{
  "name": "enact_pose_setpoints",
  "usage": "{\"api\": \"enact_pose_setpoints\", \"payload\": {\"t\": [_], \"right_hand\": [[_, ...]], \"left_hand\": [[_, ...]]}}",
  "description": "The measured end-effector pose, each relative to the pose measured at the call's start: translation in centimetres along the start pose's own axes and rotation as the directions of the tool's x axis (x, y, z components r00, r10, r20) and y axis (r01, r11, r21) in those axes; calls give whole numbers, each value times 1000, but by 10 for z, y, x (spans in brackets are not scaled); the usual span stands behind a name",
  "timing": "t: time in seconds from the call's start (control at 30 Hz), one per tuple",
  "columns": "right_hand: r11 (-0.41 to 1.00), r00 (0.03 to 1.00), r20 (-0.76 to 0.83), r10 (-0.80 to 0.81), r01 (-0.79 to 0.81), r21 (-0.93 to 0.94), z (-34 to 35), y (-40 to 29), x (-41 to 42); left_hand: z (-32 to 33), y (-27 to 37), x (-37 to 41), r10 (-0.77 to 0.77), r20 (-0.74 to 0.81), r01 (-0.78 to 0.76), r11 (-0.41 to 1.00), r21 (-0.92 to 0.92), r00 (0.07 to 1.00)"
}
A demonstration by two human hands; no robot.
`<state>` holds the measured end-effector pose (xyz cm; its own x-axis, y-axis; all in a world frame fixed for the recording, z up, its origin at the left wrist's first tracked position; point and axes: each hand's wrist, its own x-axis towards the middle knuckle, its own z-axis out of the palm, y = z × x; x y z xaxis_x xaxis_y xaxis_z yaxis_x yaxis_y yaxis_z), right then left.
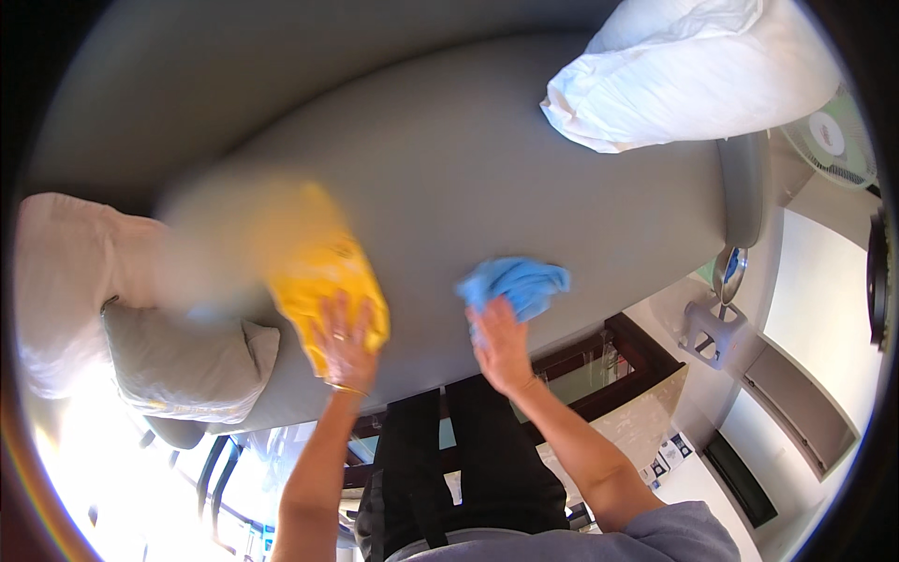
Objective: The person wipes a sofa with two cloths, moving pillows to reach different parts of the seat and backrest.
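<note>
My left hand (347,340) lies on a yellow folded cloth or bag (329,263) that bears small dark marks. Its fingers are spread over the near end, not visibly curled around it. A ring and a thin bracelet are on this hand. To the right, my right hand (502,345) is slightly blurred and has its fingers on a crumpled blue cloth (523,281), pressed to the grey sofa seat (449,183). The fingertips are partly hidden in the folds. A blurred patch veils the yellow item's upper left part.
A white pillow or bundle (688,91) lies at the seat's far right. A grey cushion (189,362) and a pale pink cushion (70,281) are at the left. Behind my legs stands a dark wood-framed table (650,337). A plastic stool (715,334) and a fan (836,137) stand right.
</note>
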<state>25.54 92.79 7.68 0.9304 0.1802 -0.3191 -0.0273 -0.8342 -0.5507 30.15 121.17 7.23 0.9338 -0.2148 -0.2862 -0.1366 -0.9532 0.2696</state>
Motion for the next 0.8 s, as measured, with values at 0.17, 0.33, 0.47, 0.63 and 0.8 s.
{"api": "enact_pose_setpoints", "payload": {"t": [0.17, 0.33, 0.47, 0.63, 0.8], "right_hand": [[865, 855, 188, -484, 500, -48, -4, 0, 25], [918, 934, -123, -335, 294, -265, -74, 34, 143], [977, 893, -412, -180, 112, -184, -49, 2, 215], [870, 886, -11, -464, 454, -191, 34, -118, 187], [651, 633, 358, -686, 754, -85, 71, -132, 81]], "left_hand": [[11, 38, -90, 333, 338, -247, 930, -273, 880], [-6, -4, -129, 159, 354, 14, 897, -442, 922], [-81, -35, -152, -451, 359, 576, 657, -486, 818], [-222, -107, -164, -673, 50, 648, 687, -329, 738], [-325, -166, -108, -496, -316, 526, 850, 14, 809]]}}
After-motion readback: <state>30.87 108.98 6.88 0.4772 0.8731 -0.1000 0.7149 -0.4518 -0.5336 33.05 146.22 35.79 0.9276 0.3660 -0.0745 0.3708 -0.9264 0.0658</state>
